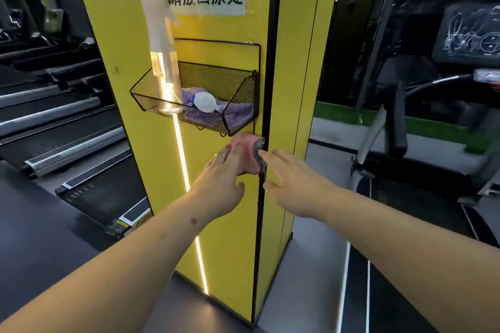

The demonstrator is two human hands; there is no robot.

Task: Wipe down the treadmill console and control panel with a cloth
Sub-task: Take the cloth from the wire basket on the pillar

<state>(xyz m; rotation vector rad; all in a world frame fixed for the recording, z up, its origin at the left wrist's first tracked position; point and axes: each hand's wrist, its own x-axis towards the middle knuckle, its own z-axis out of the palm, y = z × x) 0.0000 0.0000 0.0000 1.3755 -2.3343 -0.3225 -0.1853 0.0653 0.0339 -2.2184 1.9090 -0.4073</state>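
A pink cloth (247,152) with a dark mesh edge hangs under a black wire basket (151,97) on a yellow pillar. My left hand (220,183) rests its outstretched fingers on the cloth's left side, thumb apart below it, not closed around it. My right hand (292,183) is spread open just right of the cloth, its fingertips at the mesh edge. A treadmill console (470,34) with a dark screen stands at the far right, well away from both hands.
A clear spray bottle (162,43) hangs on the basket's left rim; a purple cloth and a white-capped bottle (205,101) lie inside. A paper sign is taped above. Treadmill decks (67,143) line the left; another treadmill frame (384,137) stands right.
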